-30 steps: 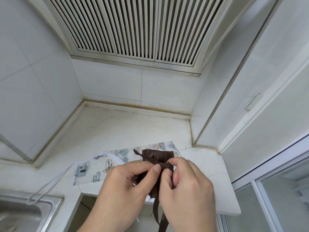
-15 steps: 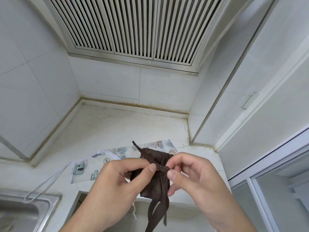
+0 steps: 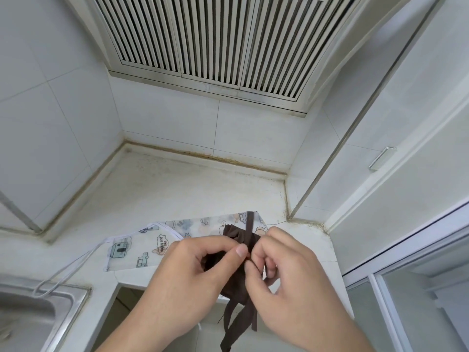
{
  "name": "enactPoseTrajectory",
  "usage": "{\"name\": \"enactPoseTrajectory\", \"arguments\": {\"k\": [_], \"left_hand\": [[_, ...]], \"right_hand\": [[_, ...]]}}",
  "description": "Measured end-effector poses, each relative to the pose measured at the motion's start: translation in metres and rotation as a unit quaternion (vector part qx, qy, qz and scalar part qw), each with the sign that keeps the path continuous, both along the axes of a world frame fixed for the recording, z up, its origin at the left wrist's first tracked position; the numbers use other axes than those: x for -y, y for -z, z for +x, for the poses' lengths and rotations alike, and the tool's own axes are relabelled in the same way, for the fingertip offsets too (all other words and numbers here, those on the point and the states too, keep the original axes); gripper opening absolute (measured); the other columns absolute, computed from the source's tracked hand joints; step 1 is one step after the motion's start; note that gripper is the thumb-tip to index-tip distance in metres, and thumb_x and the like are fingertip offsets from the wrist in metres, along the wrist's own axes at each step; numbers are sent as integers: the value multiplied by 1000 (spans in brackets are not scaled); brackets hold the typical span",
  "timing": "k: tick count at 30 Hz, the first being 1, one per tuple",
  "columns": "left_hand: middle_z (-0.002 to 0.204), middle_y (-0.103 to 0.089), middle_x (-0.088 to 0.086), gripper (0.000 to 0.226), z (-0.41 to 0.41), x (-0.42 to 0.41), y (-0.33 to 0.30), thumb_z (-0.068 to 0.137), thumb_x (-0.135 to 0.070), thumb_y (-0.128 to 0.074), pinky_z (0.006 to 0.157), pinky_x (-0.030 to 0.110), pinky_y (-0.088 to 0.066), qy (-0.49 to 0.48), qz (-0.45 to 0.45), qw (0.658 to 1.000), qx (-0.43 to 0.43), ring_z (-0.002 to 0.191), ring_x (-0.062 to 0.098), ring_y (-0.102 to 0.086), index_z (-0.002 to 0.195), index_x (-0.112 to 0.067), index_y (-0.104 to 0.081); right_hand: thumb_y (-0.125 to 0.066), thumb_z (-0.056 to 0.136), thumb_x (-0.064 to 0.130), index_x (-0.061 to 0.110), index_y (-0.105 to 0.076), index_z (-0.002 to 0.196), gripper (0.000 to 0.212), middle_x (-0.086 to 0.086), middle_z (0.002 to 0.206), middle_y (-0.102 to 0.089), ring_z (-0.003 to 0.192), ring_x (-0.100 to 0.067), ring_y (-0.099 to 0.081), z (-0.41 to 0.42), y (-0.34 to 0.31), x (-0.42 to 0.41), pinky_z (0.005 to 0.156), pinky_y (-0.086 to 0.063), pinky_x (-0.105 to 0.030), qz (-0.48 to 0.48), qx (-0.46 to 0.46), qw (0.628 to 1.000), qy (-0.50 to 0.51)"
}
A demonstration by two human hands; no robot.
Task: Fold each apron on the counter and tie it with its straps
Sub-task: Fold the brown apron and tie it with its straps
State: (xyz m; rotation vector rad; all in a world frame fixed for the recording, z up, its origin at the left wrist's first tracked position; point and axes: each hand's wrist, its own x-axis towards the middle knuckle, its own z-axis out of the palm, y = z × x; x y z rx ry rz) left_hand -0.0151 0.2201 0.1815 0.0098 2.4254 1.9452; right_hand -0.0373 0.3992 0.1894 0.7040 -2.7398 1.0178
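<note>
Folded dark brown fabric apron [image 3: 234,270] held above the counter edge, long axis running away from the person, strap tails dangling below. Left hand [image 3: 193,280] pinches the bundle, thumb on top. Right hand [image 3: 286,273] fingers curled, pinching a brown strap [image 3: 250,228] that runs up past the fingertips. Beyond the fingers, a cartoon-print white apron [image 3: 152,246] lies flat on the white stone counter [image 3: 177,189]; steel sink [image 3: 28,316] far left.

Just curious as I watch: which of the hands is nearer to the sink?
Left. The left hand holds the brown apron on the side toward the sink; the right hand pinches its strap on the far side.
</note>
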Motion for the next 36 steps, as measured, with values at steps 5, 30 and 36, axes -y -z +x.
{"name": "enactPoseTrajectory", "arguments": {"k": [5, 30, 36], "left_hand": [[74, -77, 10, 25, 0, 3, 2, 101, -29, -63, 77, 34, -62, -29, 84, 995, 55, 71, 25, -78, 89, -16, -80], [87, -75, 22, 26, -1, -16, 14, 85, -29, -66, 81, 44, -56, -190, 329, 924, 40, 77, 31, -70, 85, -7, -78], [103, -66, 29, 27, 1, -5, 22, 81, -29, -77, 93, 59, -52, -115, 465, 867, 142, 94, 41, -61, 92, -4, -75]], "right_hand": [[-76, 90, 9, 28, -71, 80, 23, 6, 89, -62, 88, -19, -65, -5, -1, -3, 73, -57, -28, -117, 90, 989, -21], [-51, 101, 25, 17, -37, 60, 44, -8, 76, -47, 81, -27, -62, -9, 11, 5, 93, -46, -48, -702, 369, 599, 110], [-53, 100, 23, 18, -36, 60, 44, -6, 70, -43, 71, -25, -55, -9, 9, 1, 85, -42, -45, -712, 401, 555, 152]]}}
